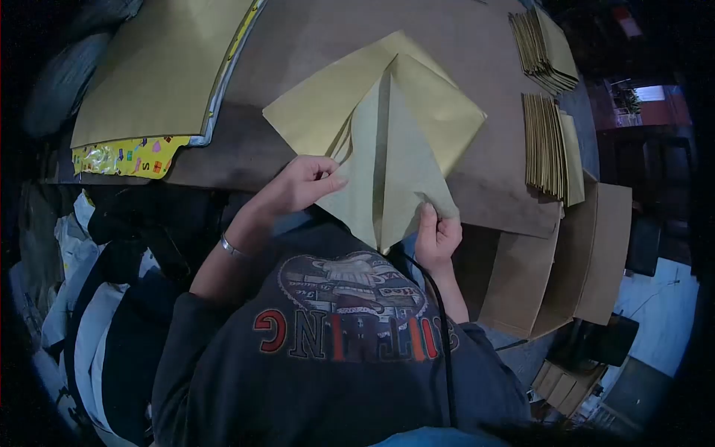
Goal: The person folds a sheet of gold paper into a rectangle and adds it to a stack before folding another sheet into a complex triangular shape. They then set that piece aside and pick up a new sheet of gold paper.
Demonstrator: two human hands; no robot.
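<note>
**Two hands folding a gold sheet at the table edge**

Nearest the camera, filling the bottom of the frame, is the person's dark sweatshirt [328,350] with a printed picture on the chest and a row of large red and dark letters below it; seen upside down, the letters cannot be read with certainty. A dark cord [439,313] runs down its right side.

Above it, at mid-frame, the left hand [302,185] pinches the left edge of a folded gold paper sheet [387,141], fingers closed on the paper; a thin bracelet [232,247] sits on that wrist. The right hand [436,237] grips the sheet's lower right edge, also closed on it. The sheet lies on the brown table [477,45] in the centre of the frame, folded into a pointed shape whose tip hangs over the near edge toward the sweatshirt.

At upper left lies a large stack of gold sheets [160,67], with a strip of colourful patterned wrapping paper [126,156] showing beneath it. At upper right stand two piles of folded gold pieces [547,145]. Brown cardboard pieces [581,253] lie at right, below those piles.
</note>
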